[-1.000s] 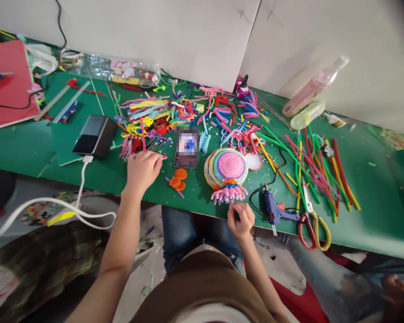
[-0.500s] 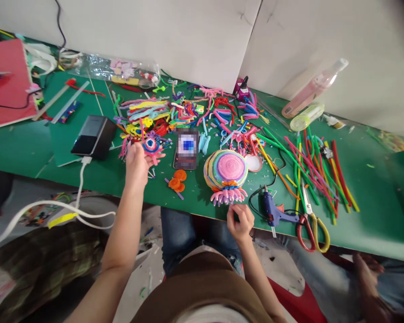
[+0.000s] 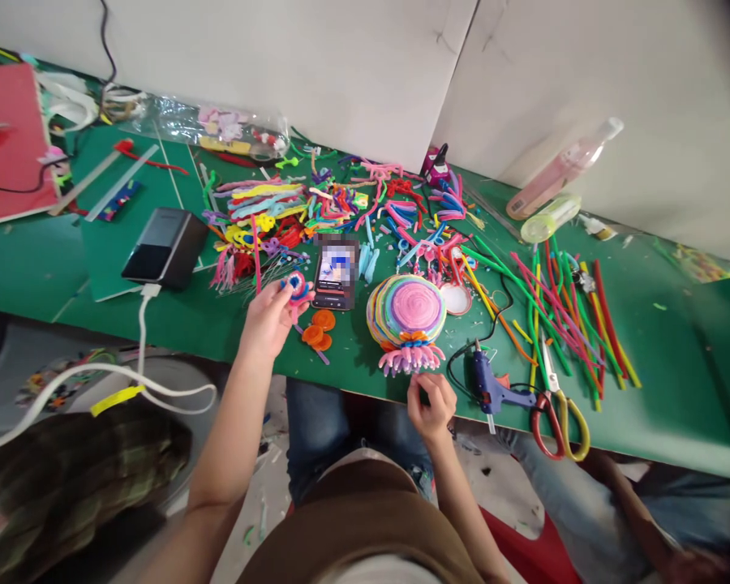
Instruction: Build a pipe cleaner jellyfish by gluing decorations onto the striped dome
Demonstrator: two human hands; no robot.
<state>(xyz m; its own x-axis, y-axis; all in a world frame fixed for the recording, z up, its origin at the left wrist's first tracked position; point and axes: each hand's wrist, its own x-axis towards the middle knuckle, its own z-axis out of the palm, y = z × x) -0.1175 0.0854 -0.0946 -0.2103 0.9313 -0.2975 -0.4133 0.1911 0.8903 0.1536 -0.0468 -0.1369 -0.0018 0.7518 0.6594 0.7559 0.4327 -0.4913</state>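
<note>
My left hand (image 3: 263, 324) is closed on a small pipe cleaner coil (image 3: 297, 285) with a white, blue and red round face and pink ends, held just left of a phone (image 3: 336, 272). My right hand (image 3: 431, 405) is curled in a pinch at the table's front edge; whatever its fingertips hold cannot be made out. Directly above those fingers lies the fringe of a large round pipe cleaner piece (image 3: 414, 304), wound in pastel rings with a pink centre. Orange coiled discs (image 3: 319, 327) lie on a purple stem between my left hand and that piece.
A blue glue gun (image 3: 492, 385) and scissors (image 3: 563, 422) lie at the right front edge, the scissors' handles overhanging. Behind are loose pipe cleaners (image 3: 268, 199) and a pink bottle (image 3: 563, 170). A black device (image 3: 164, 247) with a white cable stands left. Another person's legs (image 3: 560, 487) are at right.
My left hand has moved right and slightly nearer to me with the coil, toward the phone. The phone's screen picture has changed. My right hand stays in nearly the same place.
</note>
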